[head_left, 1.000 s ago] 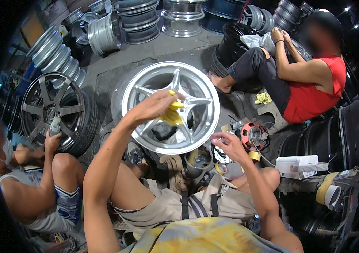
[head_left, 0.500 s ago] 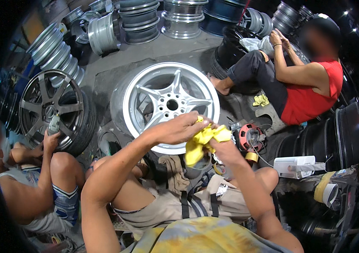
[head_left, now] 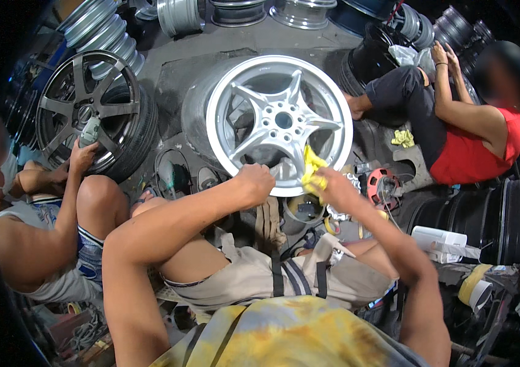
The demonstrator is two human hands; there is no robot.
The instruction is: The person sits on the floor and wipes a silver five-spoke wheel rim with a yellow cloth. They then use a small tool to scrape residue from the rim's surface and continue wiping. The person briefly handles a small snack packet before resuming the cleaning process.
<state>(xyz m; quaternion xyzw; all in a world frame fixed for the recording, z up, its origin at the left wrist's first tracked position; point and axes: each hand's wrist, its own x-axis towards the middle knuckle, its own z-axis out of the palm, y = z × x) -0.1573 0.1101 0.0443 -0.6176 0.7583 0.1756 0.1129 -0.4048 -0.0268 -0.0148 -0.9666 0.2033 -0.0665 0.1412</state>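
A silver alloy wheel rim (head_left: 340, 124) with star-shaped spokes lies tilted in front of me, face up. My left hand (head_left: 255, 185) is closed over its near left edge, the fingertips partly hidden. In my right hand (head_left: 334, 191) is a crumpled yellow cloth (head_left: 312, 165), held against the near right part of the rim between the spoke and the outer lip.
At left, a person (head_left: 40, 244) holds a sanding tool (head_left: 90, 131) on a dark wheel (head_left: 67, 109). Another person in red (head_left: 477, 147) sits at right near a red cable reel (head_left: 383, 186). Dark wheels (head_left: 486, 211) line the right side; several silver rims (head_left: 238, 12) stand behind.
My hands have come apart: the left has let go of the yellow cloth and moved onto the rim's edge. The right has lowered the cloth onto the rim. The view has shifted.
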